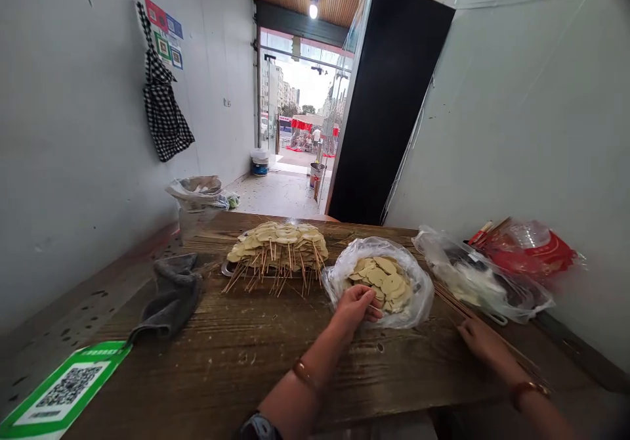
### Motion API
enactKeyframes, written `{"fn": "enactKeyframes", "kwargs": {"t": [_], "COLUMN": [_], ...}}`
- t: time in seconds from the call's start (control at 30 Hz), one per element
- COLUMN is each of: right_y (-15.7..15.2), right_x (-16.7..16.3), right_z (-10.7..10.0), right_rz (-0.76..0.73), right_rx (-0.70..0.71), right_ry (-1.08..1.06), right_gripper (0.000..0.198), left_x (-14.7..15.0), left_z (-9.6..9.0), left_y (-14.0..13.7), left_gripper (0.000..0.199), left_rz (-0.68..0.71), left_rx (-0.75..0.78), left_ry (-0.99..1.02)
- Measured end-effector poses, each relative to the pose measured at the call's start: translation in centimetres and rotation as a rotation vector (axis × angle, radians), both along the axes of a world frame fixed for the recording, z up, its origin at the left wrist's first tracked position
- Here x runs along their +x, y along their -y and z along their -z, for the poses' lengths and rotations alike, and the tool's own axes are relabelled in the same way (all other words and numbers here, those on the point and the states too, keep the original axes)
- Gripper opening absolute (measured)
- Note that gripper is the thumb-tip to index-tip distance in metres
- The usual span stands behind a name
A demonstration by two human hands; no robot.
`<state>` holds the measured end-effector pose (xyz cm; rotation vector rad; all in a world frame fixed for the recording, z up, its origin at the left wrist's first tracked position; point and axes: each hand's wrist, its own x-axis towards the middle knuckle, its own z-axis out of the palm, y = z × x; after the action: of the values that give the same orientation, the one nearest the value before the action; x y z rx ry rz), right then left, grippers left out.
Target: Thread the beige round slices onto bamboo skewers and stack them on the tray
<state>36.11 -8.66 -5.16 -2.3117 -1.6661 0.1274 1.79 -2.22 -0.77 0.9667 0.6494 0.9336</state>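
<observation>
At the front left of a clear plastic bag (420, 299), my left hand (357, 305) has its fingers curled together. Whatever they pinch is mostly hidden. Pale, thin slices (386, 276) that look like potato fill the bag. To the right, my right hand (480, 338) is closed just above the table, by a bundle of thin wooden skewers (457, 303), with the tip of a skewer seeming to stick out of its fingers. Left of the bag, threaded slices (280, 236) are piled on a metal tray (227, 268), their sticks pointing toward me.
A dark grey cloth (170, 295) and a green QR-code card (69, 387) lie on the wooden table (236, 368) at left. Plastic bags (485, 282) and a red package (531, 249) crowd the right side. Behind the table stands a tall black panel (388, 98).
</observation>
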Motion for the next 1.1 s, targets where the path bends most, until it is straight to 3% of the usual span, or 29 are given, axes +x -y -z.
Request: {"fn": "enactKeyframes", "kwargs": {"t": [0.13,0.3,0.43,0.57,0.67,0.8,1.1], "right_y": [0.9,2.6,3.9,4.5,4.4,3.9,3.9], "right_x": [1.1,-0.2,-5.9,-13.1,-17.1,-19.4,-18.6], "right_z": [-0.8,-2.4,-3.4,-3.5,-2.5,-0.6,1.1], "right_rz": [0.084,0.191,0.212,0.178,0.147,0.124,0.089], "right_rx": [0.060,0.287,0.458,0.406,0.376,0.412,0.419], "right_ry": [-0.026,-0.252,-0.677,-1.106,-1.271,-1.269,-0.968], "right_gripper": [0.026,0.031,0.038,0.039,0.040,0.039,0.039], "left_x": [0.0,-0.2,-0.2,-0.3,-0.4,-0.4,-0.2], "left_z": [-0.1,-0.3,-0.2,-0.3,-0.3,-0.3,-0.1], "left_y": [0.0,0.2,0.2,0.2,0.0,-0.2,0.1], "left_gripper": [0.044,0.041,0.040,0.043,0.045,0.045,0.045], "left_rz": [0.001,0.002,0.007,-0.008,-0.024,-0.046,-0.053], "left_rx": [-0.006,0.003,0.010,0.011,0.008,0.001,0.024], "left_ry": [0.010,0.021,0.028,0.032,0.029,0.018,0.020]}}
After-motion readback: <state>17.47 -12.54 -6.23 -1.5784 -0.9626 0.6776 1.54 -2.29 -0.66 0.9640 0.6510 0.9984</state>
